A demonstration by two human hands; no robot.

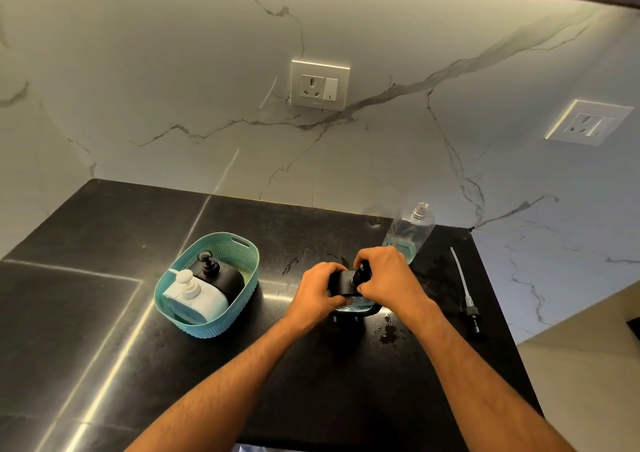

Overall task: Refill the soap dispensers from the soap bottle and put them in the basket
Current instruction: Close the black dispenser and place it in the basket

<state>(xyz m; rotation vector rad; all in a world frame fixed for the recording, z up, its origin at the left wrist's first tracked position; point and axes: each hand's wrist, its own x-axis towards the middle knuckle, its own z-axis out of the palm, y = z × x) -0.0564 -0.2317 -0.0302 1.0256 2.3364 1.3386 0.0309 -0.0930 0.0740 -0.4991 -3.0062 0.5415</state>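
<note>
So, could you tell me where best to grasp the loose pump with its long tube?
Probably at the dark pump head, the stiff, thicker near end, coming from above. The pump lies flat on the counter with open space around it; its thin tube would likely flex.

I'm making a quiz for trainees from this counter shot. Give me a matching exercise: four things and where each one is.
Things:
1. white dispenser
2. soap bottle
3. loose pump
4. black dispenser

Places:
A. lying on the counter at far right
B. gripped by both hands
C. inside the teal basket
D. standing uncapped by the wall

Pairs: 1-C, 2-D, 3-A, 4-B
</note>
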